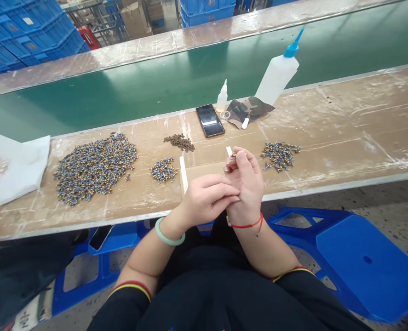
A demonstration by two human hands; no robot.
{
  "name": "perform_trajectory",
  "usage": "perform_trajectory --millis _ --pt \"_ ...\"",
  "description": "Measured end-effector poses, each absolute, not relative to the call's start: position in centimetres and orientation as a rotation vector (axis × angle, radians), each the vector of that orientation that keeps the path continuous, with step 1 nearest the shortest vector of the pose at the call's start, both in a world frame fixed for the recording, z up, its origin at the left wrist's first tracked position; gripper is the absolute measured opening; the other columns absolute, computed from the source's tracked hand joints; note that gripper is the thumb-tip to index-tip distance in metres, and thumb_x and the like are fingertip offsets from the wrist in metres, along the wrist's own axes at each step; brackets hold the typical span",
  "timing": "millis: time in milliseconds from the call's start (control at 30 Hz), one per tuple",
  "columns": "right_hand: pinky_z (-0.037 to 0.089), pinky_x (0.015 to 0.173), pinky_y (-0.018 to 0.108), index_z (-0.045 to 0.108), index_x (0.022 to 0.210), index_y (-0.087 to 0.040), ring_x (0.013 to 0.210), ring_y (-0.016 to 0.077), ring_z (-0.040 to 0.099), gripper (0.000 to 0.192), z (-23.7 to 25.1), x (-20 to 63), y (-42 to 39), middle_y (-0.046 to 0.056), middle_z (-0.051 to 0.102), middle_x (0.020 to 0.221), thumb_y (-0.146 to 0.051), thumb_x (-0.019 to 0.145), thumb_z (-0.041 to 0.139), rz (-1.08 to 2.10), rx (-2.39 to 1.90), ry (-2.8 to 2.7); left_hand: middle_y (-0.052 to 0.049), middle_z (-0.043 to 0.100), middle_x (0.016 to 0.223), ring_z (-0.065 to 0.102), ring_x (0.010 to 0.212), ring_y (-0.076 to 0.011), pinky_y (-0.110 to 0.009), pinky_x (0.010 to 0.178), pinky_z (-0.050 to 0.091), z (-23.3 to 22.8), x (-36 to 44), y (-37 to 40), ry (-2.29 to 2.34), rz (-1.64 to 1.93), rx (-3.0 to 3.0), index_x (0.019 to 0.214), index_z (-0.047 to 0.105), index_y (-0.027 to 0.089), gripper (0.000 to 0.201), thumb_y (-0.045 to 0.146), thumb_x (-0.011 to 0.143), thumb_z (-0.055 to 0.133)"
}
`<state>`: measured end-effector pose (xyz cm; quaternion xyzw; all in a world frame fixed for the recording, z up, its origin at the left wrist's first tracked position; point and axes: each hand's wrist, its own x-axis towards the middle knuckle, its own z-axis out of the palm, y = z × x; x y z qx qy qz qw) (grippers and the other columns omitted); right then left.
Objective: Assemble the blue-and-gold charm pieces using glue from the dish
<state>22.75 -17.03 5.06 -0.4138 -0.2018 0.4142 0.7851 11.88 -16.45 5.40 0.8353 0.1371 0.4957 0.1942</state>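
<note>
1. Step, my read: fine fingertip handling of tiny parts, hands together over the desk [328, 131] edge.
2. Right hand [248, 184]: grip pinches a small part [233, 156]. Left hand [209, 197]: fingertips pressed together at right palm; can't tell if anything's inside.
3. Blue-and-gold pile [280, 156] sits right.
4. Next move calls for steady fingertips, I'd judge.
5. No brands readable; marks on crates [34, 32] too small.

blue crates [27, 32], blue stools [365, 276], perhaps concrete floor [393, 207]
</note>
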Motion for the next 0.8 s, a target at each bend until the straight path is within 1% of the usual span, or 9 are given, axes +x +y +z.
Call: perform_trajectory --millis 133,267,333,400,500,567,600,700,800 --pt "0.05 0.067 0.026 0.071 0.096 -0.026 0.069 0.0106 0.054 0.031 4.4 22.9 -16.9 -0.003 0.059 0.08 -0.054 0.085 0.079 0.888 -0.905 -0.495 -0.006 0.075 0.087 0.071 0.076 -0.0146 -0.024 0.065 0.058 6.0 11.7 -16.3 0.378 1.382 2.382 0.093 0.069 0.02 0.011 0.025 0.102 0.064" --pt "0.052 0.069 0.028 0.07 0.099 -0.026 0.072 0.0122 0.057 0.029 3.4 22.6 -16.7 -0.001 0.06 0.082 -0.054 0.091 0.073 0.84 -0.923 -0.574 -0.005 0.073 0.084 0.062 0.064 -0.0126 -0.026 0.06 0.052 5.4 11.6 -16.8 0.453 1.31 2.206 0.087 0.071 0.021 0.015 0.03 0.099 0.066" --pt "0.053 0.071 0.028 0.07 0.102 -0.027 0.074 0.0128 0.059 0.027 3.2 22.5 -16.8 0.0 0.061 0.084 -0.053 0.095 0.068 0.83 -0.944 -0.62 -0.004 0.069 0.078 0.056 0.059 -0.0119 -0.027 0.057 0.049 5.0 11.7 -17.0 0.486 1.271 2.0 0.083 0.071 0.021 0.021 0.037 0.096 0.07" --pt "0.054 0.073 0.029 0.07 0.104 -0.027 0.077 0.0133 0.06 0.026 3.2 22.5 -17.0 0.001 0.063 0.088 -0.052 0.097 0.066 0.808 -0.959 -0.652 -0.003 0.064 0.073 0.052 0.058 -0.0112 -0.026 0.055 0.045 4.6 11.8 -17.3 0.497 1.251 1.679 0.077 0.069 0.02 0.033 0.049 0.092 0.075" --pt "0.054 0.076 0.03 0.071 0.105 -0.027 0.08 0.0141 0.061 0.023 3.5 22.8 -17.5 0.002 0.064 0.091 -0.049 0.098 0.067 0.761 -0.958 -0.703 0.003 0.052 0.067 0.038 0.048 -0.0058 -0.022 0.046 0.033 4.3 12.0 -17.8 0.441 1.149 1.112 0.071 0.061 0.019 0.047 0.06 0.082 0.081" --pt "0.054 0.077 0.031 0.072 0.105 -0.028 0.081 0.0148 0.061 0.023 3.7 23.1 -17.9 0.002 0.065 0.092 -0.049 0.099 0.067 0.729 -0.956 -0.76 0.006 0.045 0.066 0.026 0.044 -0.0022 -0.02 0.042 0.025 4.2 12.0 -18.1 0.383 1.051 0.872 0.07 0.055 0.019 0.051 0.06 0.077 0.085" --pt "0.055 0.077 0.032 0.072 0.105 -0.029 0.081 0.0151 0.061 0.023 3.8 23.2 -18.1 0.002 0.066 0.092 -0.05 0.099 0.067 0.718 -0.954 -0.785 0.007 0.042 0.066 0.022 0.044 -0.0014 -0.02 0.041 0.022 4.3 12.0 -18.3 0.36 1.02 0.806 0.07 0.053 0.019 0.052 0.059 0.076 0.087" --pt "0.055 0.076 0.031 0.074 0.102 -0.03 0.081 0.0152 0.062 0.022 3.7 23.8 -18.5 0.002 0.068 0.094 -0.051 0.097 0.07 0.719 -0.929 -0.832 0.007 0.039 0.066 0.019 0.043 -0.0009 -0.02 0.04 0.017 4.4 12.0 -18.6 0.324 0.982 0.719 0.068 0.05 0.019 0.054 0.057 0.075 0.088" --pt "0.055 0.076 0.031 0.076 0.103 -0.03 0.083 0.0157 0.065 0.022 3.0 24.9 -18.7 0.001 0.07 0.093 -0.051 0.097 0.071 0.756 -0.933 -0.93 0.007 0.039 0.063 0.018 0.043 -0.0015 -0.02 0.039 0.015 4.8 11.9 -18.9 0.342 0.963 0.691 0.065 0.047 0.019 0.059 0.06 0.071 0.09"
